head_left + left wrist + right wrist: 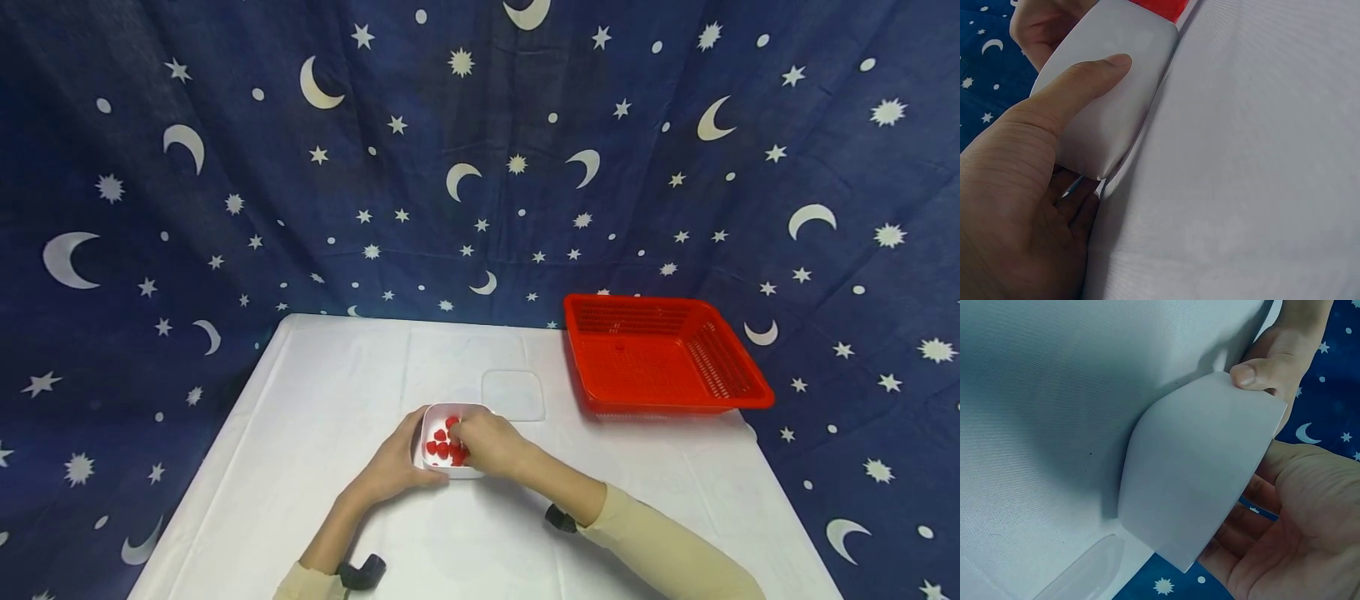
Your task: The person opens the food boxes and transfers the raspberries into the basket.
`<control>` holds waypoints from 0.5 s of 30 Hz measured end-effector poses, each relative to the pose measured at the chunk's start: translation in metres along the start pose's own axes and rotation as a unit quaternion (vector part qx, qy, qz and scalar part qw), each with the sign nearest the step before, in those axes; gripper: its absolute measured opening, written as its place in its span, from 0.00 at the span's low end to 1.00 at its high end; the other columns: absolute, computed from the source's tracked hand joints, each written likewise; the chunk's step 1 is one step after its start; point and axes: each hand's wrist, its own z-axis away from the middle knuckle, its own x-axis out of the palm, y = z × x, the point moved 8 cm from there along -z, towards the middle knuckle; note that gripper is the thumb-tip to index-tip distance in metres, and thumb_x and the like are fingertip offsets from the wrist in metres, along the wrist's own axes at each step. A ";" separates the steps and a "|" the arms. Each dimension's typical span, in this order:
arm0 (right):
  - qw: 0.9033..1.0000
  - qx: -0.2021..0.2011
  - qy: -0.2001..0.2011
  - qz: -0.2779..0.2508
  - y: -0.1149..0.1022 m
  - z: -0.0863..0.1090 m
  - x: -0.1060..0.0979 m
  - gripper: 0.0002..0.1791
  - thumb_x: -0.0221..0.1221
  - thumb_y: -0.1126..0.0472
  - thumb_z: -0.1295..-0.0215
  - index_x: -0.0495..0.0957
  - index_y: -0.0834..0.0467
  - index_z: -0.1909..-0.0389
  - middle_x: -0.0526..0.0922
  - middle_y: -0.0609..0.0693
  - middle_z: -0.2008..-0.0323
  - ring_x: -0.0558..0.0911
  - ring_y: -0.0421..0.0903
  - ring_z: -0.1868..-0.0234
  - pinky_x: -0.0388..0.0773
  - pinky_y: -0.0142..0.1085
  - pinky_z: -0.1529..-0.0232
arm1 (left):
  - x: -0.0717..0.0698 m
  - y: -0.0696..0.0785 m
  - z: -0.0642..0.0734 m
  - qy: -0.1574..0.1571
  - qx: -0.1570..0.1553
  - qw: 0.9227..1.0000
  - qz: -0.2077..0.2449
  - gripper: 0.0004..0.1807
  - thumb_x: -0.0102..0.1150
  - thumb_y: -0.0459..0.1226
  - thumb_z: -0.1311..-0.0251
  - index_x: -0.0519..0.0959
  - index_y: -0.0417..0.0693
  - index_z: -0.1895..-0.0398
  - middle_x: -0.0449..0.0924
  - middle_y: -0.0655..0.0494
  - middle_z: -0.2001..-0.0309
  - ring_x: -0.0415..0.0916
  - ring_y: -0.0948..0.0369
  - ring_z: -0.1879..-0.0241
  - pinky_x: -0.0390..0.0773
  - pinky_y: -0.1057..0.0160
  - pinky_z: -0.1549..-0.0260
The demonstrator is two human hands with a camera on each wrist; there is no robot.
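Note:
A small white open-topped box (467, 472) stands on the table with several small red pieces (441, 435) inside, roundish or heart-like in shape. My left hand (397, 463) grips its left side; in the left wrist view the thumb of that hand (1041, 144) lies along the outer wall of the box (1122, 94) and the fingers go round its far side. From the right, my right hand (491, 443) reaches over the rim, fingers down among the red pieces. In the right wrist view the wall of the box (1191, 469) hides those fingertips, so I cannot tell whether they pinch a piece.
Just behind the box, a clear flat lid (513, 395) lies on the white-covered table (322, 375). A red plastic basket (660, 407) stands at the back right, near the table's edge. A dark blue cloth with moons and stars (420, 208) hangs behind.

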 end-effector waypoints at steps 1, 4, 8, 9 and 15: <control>1.000 0.001 0.001 0.007 0.000 0.000 0.000 0.09 0.78 0.65 0.47 0.86 0.54 0.71 0.79 0.40 0.78 0.74 0.36 0.73 0.80 0.26 0.72 | 0.000 0.000 0.000 0.001 0.000 1.000 0.001 0.67 0.86 0.59 0.63 0.57 0.59 0.18 0.65 0.63 0.24 0.62 0.56 0.23 0.65 0.44 0.26; 1.000 0.002 0.004 0.026 0.000 -0.002 0.001 0.12 0.78 0.65 0.48 0.83 0.52 0.76 0.76 0.38 0.81 0.73 0.36 0.75 0.80 0.27 0.73 | 0.000 0.000 0.000 0.002 0.001 1.000 0.004 0.67 0.87 0.58 0.63 0.57 0.60 0.18 0.65 0.63 0.25 0.62 0.57 0.24 0.66 0.44 0.27; 0.999 0.000 0.008 0.035 0.000 -0.003 0.003 0.13 0.77 0.68 0.49 0.82 0.52 0.78 0.76 0.39 0.83 0.72 0.36 0.77 0.80 0.27 0.74 | 0.000 0.000 0.000 0.001 0.003 1.000 0.006 0.67 0.87 0.58 0.63 0.57 0.60 0.18 0.65 0.63 0.24 0.62 0.56 0.23 0.66 0.44 0.26; 0.999 -0.002 0.010 0.037 0.000 -0.004 0.003 0.13 0.76 0.69 0.50 0.82 0.52 0.78 0.77 0.39 0.83 0.71 0.36 0.77 0.79 0.27 0.74 | 0.001 0.000 0.000 0.001 0.002 1.000 0.005 0.67 0.86 0.58 0.63 0.57 0.60 0.18 0.65 0.63 0.24 0.62 0.56 0.23 0.65 0.44 0.26; 0.998 -0.012 0.023 0.054 -0.002 -0.004 0.004 0.13 0.75 0.70 0.50 0.82 0.52 0.81 0.77 0.40 0.83 0.71 0.36 0.77 0.79 0.26 0.75 | 0.002 -0.002 0.000 -0.001 -0.003 1.000 0.004 0.68 0.87 0.58 0.64 0.57 0.59 0.18 0.65 0.62 0.24 0.61 0.55 0.23 0.64 0.44 0.26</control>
